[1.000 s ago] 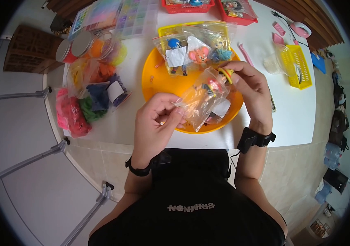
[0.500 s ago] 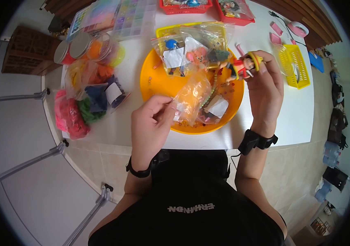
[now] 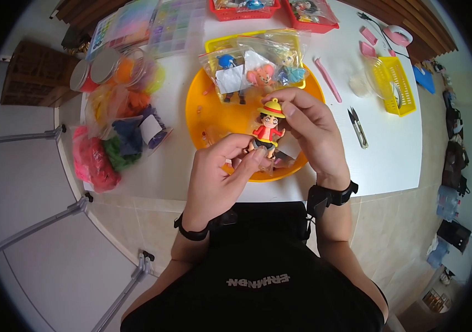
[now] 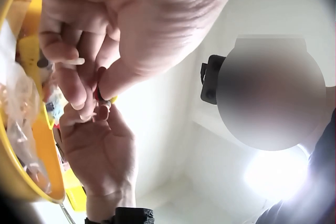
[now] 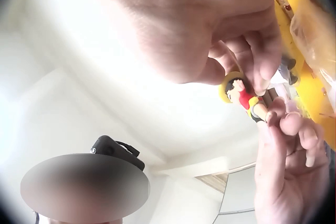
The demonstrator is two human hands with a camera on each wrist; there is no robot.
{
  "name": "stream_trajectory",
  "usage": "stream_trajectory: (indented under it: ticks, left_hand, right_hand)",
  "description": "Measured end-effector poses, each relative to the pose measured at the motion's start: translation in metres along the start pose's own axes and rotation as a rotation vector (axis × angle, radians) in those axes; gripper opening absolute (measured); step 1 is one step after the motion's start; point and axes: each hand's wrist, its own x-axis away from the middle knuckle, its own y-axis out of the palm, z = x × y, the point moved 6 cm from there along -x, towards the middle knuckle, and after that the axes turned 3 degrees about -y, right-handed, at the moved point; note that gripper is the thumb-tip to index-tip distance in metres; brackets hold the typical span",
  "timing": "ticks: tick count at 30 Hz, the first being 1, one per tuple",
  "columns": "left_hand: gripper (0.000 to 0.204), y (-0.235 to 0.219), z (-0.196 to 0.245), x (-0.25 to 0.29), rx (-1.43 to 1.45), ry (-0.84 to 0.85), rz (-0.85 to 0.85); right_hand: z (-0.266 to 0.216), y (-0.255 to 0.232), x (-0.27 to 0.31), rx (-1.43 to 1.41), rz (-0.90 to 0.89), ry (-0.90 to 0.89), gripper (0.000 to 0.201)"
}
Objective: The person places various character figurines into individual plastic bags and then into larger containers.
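A small figurine (image 3: 269, 128) with a yellow hat, red top and black shorts stands upright between both hands, over the round orange tray (image 3: 194, 110). My left hand (image 3: 214, 174) pinches its legs between thumb and fingers. At the hat, my right hand (image 3: 316, 130) holds it with thumb and fingertips. In the right wrist view the figurine (image 5: 244, 96) appears tilted, its hat by the right thumb. A crumpled clear bag (image 4: 23, 129) lies in the tray in the left wrist view. Bagged figures, including a pink mouse head (image 3: 261, 74), rest over the tray's far side.
Bags of coloured material (image 3: 97, 157) and lidded jars (image 3: 105, 65) are at the left. To the right lie thread snips (image 3: 358, 128), a pink tool (image 3: 328, 80) and a yellow basket (image 3: 399, 88). Red baskets (image 3: 244, 14) stand at the back.
The right hand drew the figurine out of its clear bag to the right, then brought it back over the tray. The left hand let go of the bag and now pinches the figurine's legs.
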Motion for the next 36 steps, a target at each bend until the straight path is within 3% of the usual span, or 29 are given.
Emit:
stream_trajectory:
  ticks: [25,28,31,33,36]
  left_hand:
    - [0.02,0.009,-0.008,-0.003,0.17,-0.083,-0.052]
    - [0.02,0.007,-0.008,-0.003,0.156,-0.064,-0.021]
    - [0.02,0.003,-0.007,-0.003,0.12,-0.043,0.004]
    - [0.019,0.0,-0.011,-0.003,0.096,-0.036,0.027]
    - [0.018,-0.002,-0.011,-0.005,0.058,-0.035,0.03]
  right_hand:
    - [0.019,0.004,0.002,0.095,0.075,-0.002,0.031]
    - [0.015,0.004,0.0,0.159,0.155,-0.04,0.051]
    - [0.004,-0.016,0.005,0.123,0.113,-0.127,0.079]
    - [-0.006,-0.022,0.013,-0.045,0.064,-0.233,0.107]
    - [-0.017,-0.028,0.021,0.015,0.06,-0.321,0.111]
